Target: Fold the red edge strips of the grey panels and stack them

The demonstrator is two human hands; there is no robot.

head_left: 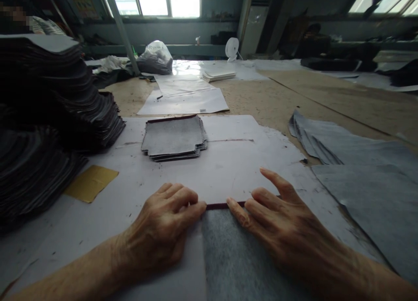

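Observation:
A grey fabric piece (pixel 238 257) lies on white paper (pixel 228 170) in front of me, its far edge a dark maroon strip (pixel 217 206). At the strip's left end is my left hand (pixel 166 225), fingers curled and pressed together, thumb and fingertip at the corner; whether it pinches the edge is hidden. My right hand (pixel 277 218) rests on the fabric with its fingers spread, one fingertip touching the strip. Beyond them sits a small stack of notched grey pieces (pixel 173 138), one edge maroon.
Tall stacks of dark fabric (pixel 62 92) stand at the left, near a yellow card (pixel 93 183). Grey sheets (pixel 369 188) lie at the right. Farther back are white sheets (pixel 186 102), a plastic bag (pixel 156 57) and a small white fan (pixel 232 48). People show at the upper left and right.

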